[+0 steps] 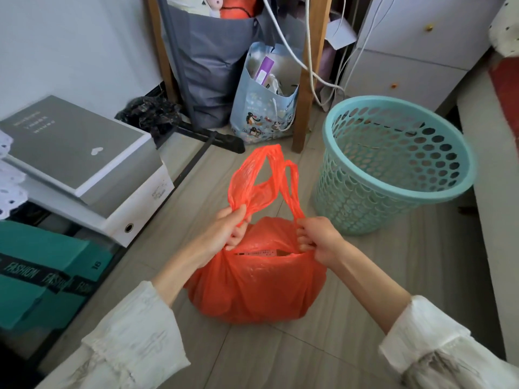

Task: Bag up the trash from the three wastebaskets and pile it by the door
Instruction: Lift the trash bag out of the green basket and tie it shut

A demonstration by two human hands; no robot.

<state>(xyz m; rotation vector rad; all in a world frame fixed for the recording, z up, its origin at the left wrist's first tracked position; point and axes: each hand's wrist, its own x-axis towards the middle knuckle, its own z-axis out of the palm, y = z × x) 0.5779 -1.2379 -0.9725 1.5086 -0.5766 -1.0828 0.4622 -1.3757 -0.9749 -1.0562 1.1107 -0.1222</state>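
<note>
The orange plastic trash bag (252, 287) sits full and rounded on the tiled floor (351, 318), mouth upward, its two loop handles (269, 178) stretched toward twelve o'clock. The left hand (224, 231) pinches one handle with curled fingers; the right hand (317, 238) grips the other. Through the narrow mouth only a strip of printed paper shows; the rest of the contents is hidden. At two o'clock, just beside the bag, a teal perforated wastebasket (393, 169) leans tilted.

grey-lidded box (70, 148) – left | penguin gift bag (264, 113) by wooden leg (304, 108) | white drawers (415, 51) – right
</note>
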